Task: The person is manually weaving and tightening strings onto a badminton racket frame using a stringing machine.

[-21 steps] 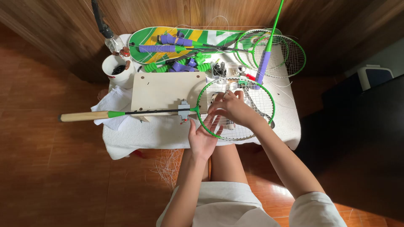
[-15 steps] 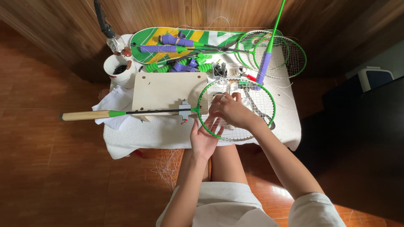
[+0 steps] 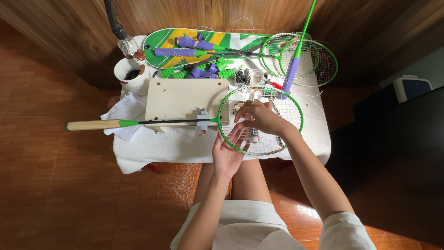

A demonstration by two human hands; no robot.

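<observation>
**Hands steady a green racket on its stand**

Lower centre, the left hand point(image 3: 230, 153) cups the green racket's point(image 3: 259, 121) rim, fingers spread, bracing it. The right hand point(image 3: 261, 118) pinches its strings. The wooden stand point(image 3: 185, 99) clamps its shaft; spare rackets point(image 3: 300, 58) lie beyond.

Racket point(image 3: 259, 121) under the right hand point(image 3: 261, 118): green frame, white strings, black shaft, tan handle. Beyond the hand: racket cover point(image 3: 185, 41) patterned green, yellow and white; purple grips point(image 3: 185, 52). Left of the left hand point(image 3: 229, 153): pale board point(image 3: 185, 99), white cloth point(image 3: 157, 143), white cup point(image 3: 131, 76).
</observation>
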